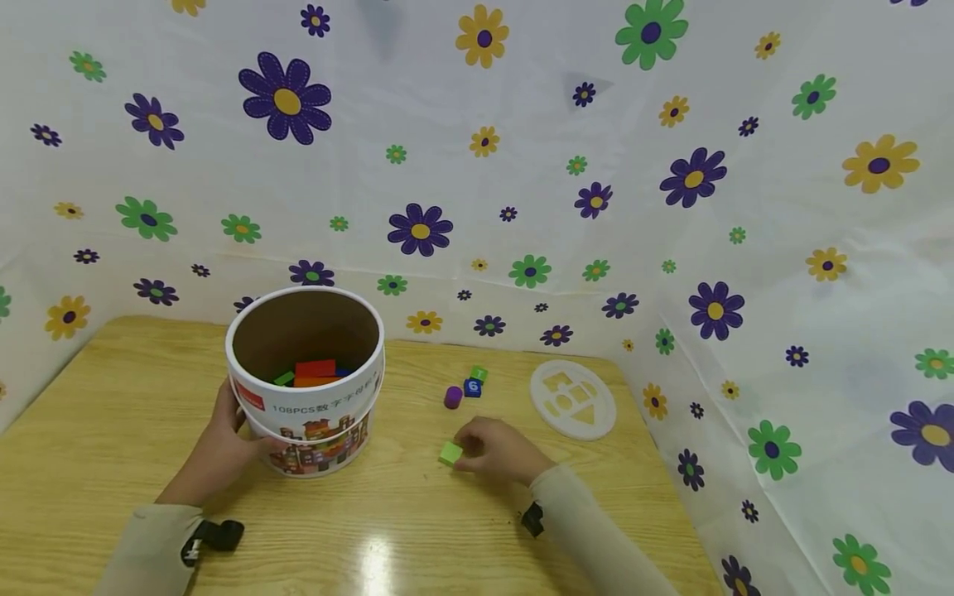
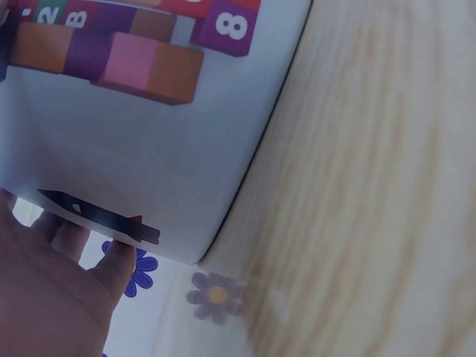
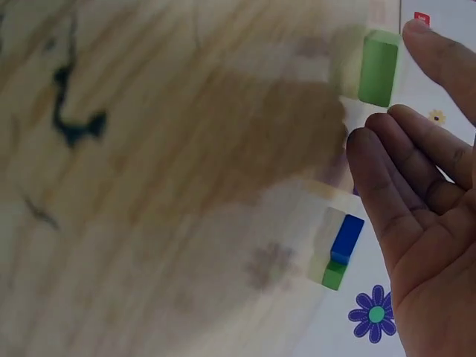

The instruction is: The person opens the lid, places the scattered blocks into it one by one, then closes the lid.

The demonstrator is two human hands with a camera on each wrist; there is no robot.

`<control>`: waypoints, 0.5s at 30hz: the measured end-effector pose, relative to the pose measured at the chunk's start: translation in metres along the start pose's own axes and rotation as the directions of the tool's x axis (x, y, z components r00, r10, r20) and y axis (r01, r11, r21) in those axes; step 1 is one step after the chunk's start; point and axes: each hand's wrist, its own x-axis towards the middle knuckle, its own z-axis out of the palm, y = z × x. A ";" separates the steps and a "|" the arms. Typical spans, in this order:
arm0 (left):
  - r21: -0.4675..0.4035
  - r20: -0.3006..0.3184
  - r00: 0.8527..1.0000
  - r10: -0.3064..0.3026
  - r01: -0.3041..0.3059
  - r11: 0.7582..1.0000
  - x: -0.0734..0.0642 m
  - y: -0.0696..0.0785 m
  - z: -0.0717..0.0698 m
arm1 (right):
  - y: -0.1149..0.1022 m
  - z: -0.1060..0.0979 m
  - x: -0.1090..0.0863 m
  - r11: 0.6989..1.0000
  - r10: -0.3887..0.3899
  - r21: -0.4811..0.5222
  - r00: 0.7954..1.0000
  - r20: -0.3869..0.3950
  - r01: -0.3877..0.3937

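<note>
My left hand [image 1: 224, 447] holds the side of a white toy-block bucket [image 1: 316, 430], its thumb across the front and its fingers round the left side. Colourful blocks are printed on the bucket's wall [image 2: 141, 149]. Several real ones lie inside, among them a red block [image 1: 315, 368]. My right hand [image 1: 498, 451] is low over the table at a light green block [image 1: 450, 453]. In the right wrist view the green block [image 3: 379, 68] stands just beyond the fingertips, with thumb and fingers apart.
Behind the right hand stand a purple cylinder [image 1: 453, 397], a blue cube [image 1: 473, 387] marked 6 and a green cube [image 1: 479, 374]. A white board [image 1: 538, 397] with shape cutouts lies to the right. Flowered cloth [image 1: 522, 223] walls off the wooden table [image 1: 402, 530].
</note>
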 end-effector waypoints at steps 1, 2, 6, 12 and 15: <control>-0.004 0.001 1.000 -0.001 0.001 1.000 0.000 0.000 0.000 | 0.001 0.002 0.000 1.000 0.003 -0.005 1.000 -0.003 -0.003; -0.008 0.002 1.000 -0.003 0.003 1.000 0.000 -0.001 0.001 | 0.001 0.003 0.000 1.000 0.004 -0.005 1.000 -0.006 -0.004; -0.009 0.002 1.000 -0.007 0.007 1.000 0.000 0.000 0.001 | 0.000 0.003 0.000 1.000 0.013 0.008 1.000 -0.017 -0.013; -0.007 -0.007 1.000 -0.001 0.001 1.000 -0.001 0.001 0.001 | 0.002 0.004 0.002 1.000 -0.018 0.021 0.999 -0.030 0.019; -0.008 -0.007 1.000 -0.007 0.007 1.000 -0.001 0.001 0.000 | 0.002 0.005 0.002 0.999 -0.025 0.021 0.999 -0.029 0.025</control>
